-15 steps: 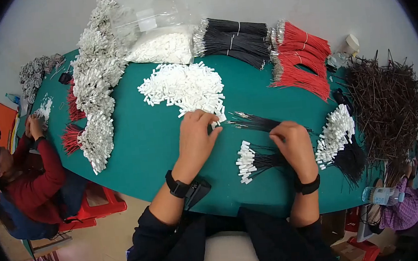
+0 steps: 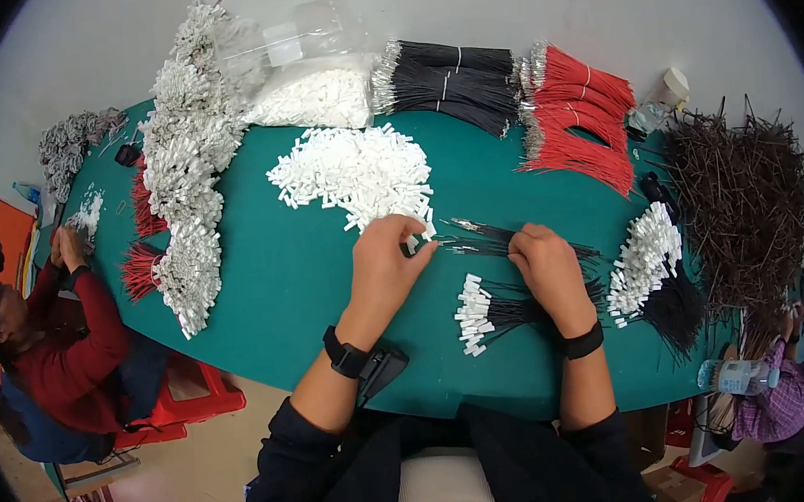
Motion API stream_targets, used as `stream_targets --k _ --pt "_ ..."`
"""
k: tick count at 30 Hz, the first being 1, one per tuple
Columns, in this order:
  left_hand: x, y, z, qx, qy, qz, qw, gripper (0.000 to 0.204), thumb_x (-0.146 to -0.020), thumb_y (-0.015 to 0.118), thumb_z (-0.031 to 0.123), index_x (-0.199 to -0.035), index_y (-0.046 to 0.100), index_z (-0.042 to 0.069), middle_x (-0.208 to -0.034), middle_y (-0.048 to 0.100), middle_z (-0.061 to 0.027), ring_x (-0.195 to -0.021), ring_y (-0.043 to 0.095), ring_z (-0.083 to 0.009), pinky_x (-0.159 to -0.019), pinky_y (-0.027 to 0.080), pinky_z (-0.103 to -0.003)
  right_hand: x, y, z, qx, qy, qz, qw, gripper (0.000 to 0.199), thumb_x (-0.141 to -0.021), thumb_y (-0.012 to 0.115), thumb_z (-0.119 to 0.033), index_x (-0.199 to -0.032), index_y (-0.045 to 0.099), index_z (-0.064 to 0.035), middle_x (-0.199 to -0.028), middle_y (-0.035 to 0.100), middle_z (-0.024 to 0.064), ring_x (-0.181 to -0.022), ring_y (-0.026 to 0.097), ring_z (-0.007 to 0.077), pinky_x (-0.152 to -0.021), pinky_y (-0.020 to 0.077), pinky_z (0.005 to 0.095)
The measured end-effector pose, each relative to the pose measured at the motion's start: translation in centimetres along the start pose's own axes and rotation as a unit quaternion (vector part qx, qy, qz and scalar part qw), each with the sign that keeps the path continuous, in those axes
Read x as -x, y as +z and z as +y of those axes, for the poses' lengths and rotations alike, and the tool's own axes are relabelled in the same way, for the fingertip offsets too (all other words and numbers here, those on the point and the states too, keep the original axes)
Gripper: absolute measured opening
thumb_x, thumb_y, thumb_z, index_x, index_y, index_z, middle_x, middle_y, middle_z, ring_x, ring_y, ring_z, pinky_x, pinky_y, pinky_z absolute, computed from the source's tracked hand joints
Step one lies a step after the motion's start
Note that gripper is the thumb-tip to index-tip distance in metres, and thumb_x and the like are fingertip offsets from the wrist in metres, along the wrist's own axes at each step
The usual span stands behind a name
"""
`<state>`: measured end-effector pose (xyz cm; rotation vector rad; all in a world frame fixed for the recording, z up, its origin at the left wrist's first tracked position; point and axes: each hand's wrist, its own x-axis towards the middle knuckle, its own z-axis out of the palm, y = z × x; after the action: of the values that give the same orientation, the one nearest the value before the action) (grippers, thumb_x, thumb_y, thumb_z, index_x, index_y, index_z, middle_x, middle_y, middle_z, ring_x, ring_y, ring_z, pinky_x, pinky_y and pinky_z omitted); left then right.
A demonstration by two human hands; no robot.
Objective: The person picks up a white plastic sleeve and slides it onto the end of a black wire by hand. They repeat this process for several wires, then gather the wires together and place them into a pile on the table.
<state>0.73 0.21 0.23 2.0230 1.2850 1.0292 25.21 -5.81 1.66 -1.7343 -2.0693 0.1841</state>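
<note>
My left hand (image 2: 386,264) is at the near edge of a heap of small white plastic connector housings (image 2: 357,169). Its thumb and forefinger curl together around a small white housing, largely hidden by the fingers. To its right, my right hand (image 2: 549,269) pinches a thin black wire, whose tip points at the left fingertips. Loose black wires (image 2: 482,232) with bare metal ends lie between the hands. Below them rests a bunch of black wires with white housings (image 2: 473,316) on their ends, partly under my right hand.
Black wire bundles (image 2: 450,84), red wire bundles (image 2: 582,120) and a clear bag of housings (image 2: 317,96) line the wall. Housed wires (image 2: 646,258) and a brown wire heap (image 2: 741,193) are at right. A long white-tipped pile (image 2: 187,174) separates me from a co-worker (image 2: 57,348).
My right hand has moved slightly left and down, its fingers now at the black wires. My left hand has shifted a little right, thumb closer to the wire tips.
</note>
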Motion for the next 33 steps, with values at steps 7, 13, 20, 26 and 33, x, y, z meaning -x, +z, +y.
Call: stream_targets --k 7,13,20,26,33 --pt "0.3 -0.2 0.8 0.353 -0.143 -0.049 0.923 0.02 -0.087 0.078 0.001 -0.105 0.069 -0.001 -0.095 0.074 -0.0068 -0.089 0.068 -0.0096 -0.076 0.055 -0.023 0.1 -1.6 -0.8 -0.243 0.04 0.059 0.967 0.002 -0.09 0.065 0.002 -0.092 0.066 0.0029 -0.082 0.064 0.0107 -0.068 0.06 0.0223 -0.062 0.0484 0.0362" --pt "0.8 -0.2 1.2 0.404 -0.143 -0.072 0.901 0.019 -0.09 0.075 0.0 -0.108 0.069 -0.002 -0.095 0.074 -0.0071 -0.089 0.069 -0.0104 -0.078 0.055 -0.022 0.4 -2.8 -3.6 -0.306 0.036 0.131 0.942 0.01 -0.093 0.067 0.003 -0.101 0.073 0.003 -0.074 0.063 0.0051 -0.061 0.051 0.0082 -0.055 0.0393 0.0256" --pt "1.0 0.0 1.4 0.55 -0.23 -0.135 0.791 0.012 -0.098 0.067 0.006 -0.106 0.07 -0.001 -0.095 0.073 -0.0078 -0.085 0.07 -0.0133 -0.077 0.056 -0.024 1.1 -3.5 -4.6 -0.285 0.049 0.12 0.95 0.007 -0.085 0.076 0.004 -0.092 0.076 0.0028 -0.069 0.06 0.0013 -0.06 0.046 0.0058 -0.054 0.0326 0.0219" --pt "1.1 -0.2 1.3 0.571 -0.281 -0.136 0.759 0.012 -0.099 0.066 0.01 -0.105 0.07 0.0 -0.094 0.073 -0.0082 -0.083 0.069 -0.0134 -0.077 0.057 -0.026 0.9 -2.4 -5.0 -0.34 0.08 0.149 0.925 0.007 -0.082 0.078 0.004 -0.088 0.074 0.0022 -0.067 0.058 0.0004 -0.058 0.042 0.0064 -0.052 0.0297 0.0242" --pt "1.3 -0.3 1.6 0.551 -0.254 -0.137 0.783 0.01 -0.099 0.067 0.01 -0.102 0.069 0.0 -0.092 0.073 -0.0078 -0.081 0.069 -0.0129 -0.074 0.056 -0.026 0.8 -3.5 -4.6 -0.251 0.042 0.116 0.96 0.008 -0.08 0.077 0.005 -0.085 0.072 0.0021 -0.067 0.06 0.0034 -0.057 0.042 0.0086 -0.053 0.0309 0.0246"
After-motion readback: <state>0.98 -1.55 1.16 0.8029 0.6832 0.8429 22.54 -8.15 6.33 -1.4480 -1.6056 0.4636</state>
